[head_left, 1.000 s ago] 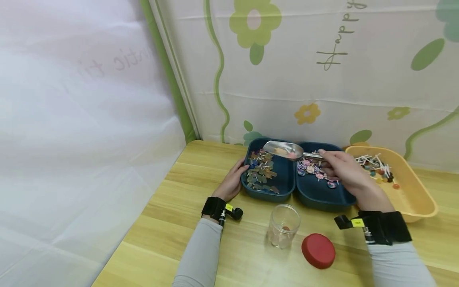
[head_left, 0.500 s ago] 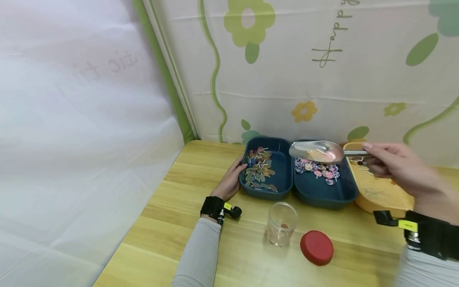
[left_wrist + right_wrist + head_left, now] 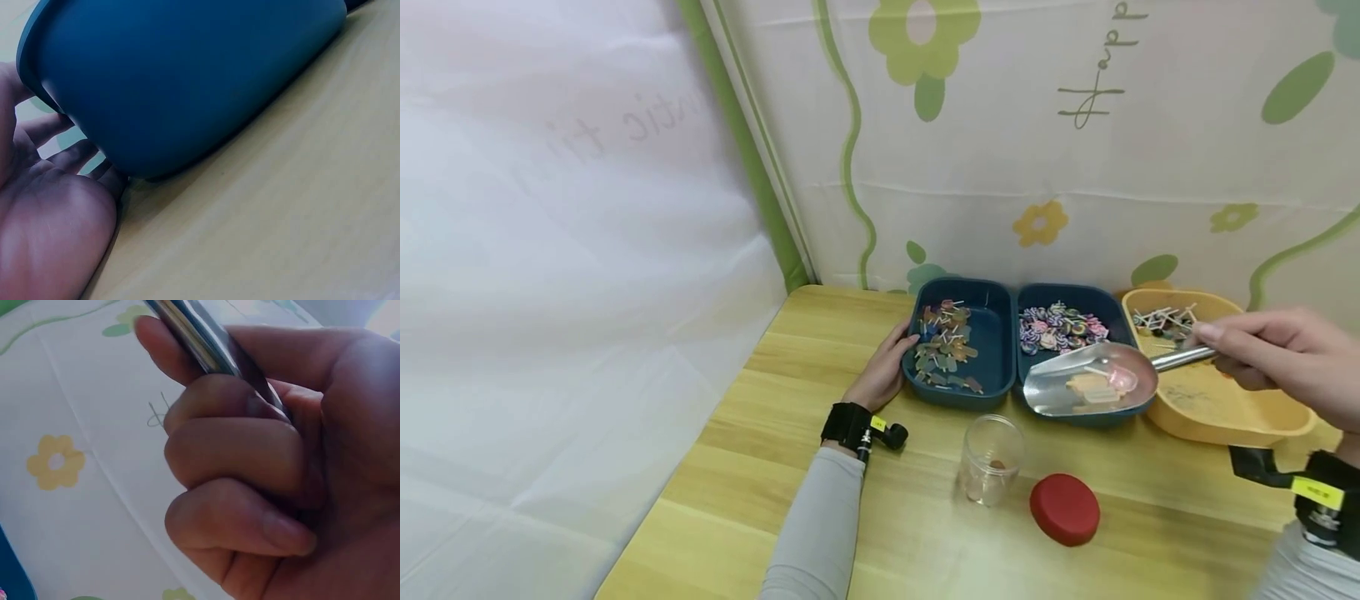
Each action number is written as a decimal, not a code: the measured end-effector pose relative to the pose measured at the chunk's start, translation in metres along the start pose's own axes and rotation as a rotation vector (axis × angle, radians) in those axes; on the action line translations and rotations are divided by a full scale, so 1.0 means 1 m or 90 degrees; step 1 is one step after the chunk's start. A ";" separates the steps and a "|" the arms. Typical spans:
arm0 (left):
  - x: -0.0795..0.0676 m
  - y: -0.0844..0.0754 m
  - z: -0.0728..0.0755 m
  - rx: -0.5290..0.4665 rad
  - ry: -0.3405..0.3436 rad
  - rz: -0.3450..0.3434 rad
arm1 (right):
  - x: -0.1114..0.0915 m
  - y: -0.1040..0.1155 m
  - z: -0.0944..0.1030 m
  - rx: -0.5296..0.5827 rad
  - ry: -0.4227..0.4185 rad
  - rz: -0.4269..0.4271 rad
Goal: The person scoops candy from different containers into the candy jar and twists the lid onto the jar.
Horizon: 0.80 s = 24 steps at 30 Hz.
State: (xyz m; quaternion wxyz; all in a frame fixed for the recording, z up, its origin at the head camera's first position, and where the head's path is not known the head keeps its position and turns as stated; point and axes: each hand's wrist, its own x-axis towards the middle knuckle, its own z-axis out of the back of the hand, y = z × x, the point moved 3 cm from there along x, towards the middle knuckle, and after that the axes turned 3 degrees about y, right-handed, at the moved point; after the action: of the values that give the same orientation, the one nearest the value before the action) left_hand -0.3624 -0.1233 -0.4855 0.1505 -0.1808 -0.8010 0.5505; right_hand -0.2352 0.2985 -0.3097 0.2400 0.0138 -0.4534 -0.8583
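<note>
My right hand (image 3: 1277,354) grips the handle of a metal scoop (image 3: 1037,392), fingers curled round it in the right wrist view. A few pale orange and pink candy-like pieces (image 3: 1093,387) lie in the scoop, which overlaps the front of the middle blue bin (image 3: 1033,287). My left hand (image 3: 880,371) rests against the left wall of the left blue bin (image 3: 958,400); in the left wrist view its extended fingers (image 3: 75,156) touch that wall. A clear jar (image 3: 992,458) with some small pieces at its bottom stands in front of the bins.
A red lid (image 3: 1065,510) lies right of the jar. Small popsicle-shaped pieces (image 3: 946,354) fill part of the left bin, swirl lollipops (image 3: 1048,329) the middle one. A yellow bin (image 3: 1232,417) with white-stick lollipops stands at the right. A patterned cloth hangs behind.
My right hand has carried the loaded scoop from over the left bin to the right, then lower and nearer, over the middle bin's front. The left hand stays at the left bin.
</note>
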 end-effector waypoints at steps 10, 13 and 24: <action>0.001 0.000 -0.001 -0.002 0.000 0.001 | -0.002 0.010 -0.007 -0.097 0.036 0.019; 0.001 0.000 0.000 -0.003 0.000 0.002 | 0.000 0.014 -0.010 -0.119 0.048 0.006; 0.000 0.000 0.000 -0.007 -0.008 0.005 | 0.005 0.020 -0.014 -0.175 0.055 -0.051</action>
State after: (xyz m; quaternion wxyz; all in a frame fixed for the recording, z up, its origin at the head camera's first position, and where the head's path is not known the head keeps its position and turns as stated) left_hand -0.3623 -0.1234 -0.4859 0.1427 -0.1813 -0.8042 0.5477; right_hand -0.2281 0.2758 -0.3015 0.2243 0.0356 -0.3200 -0.9198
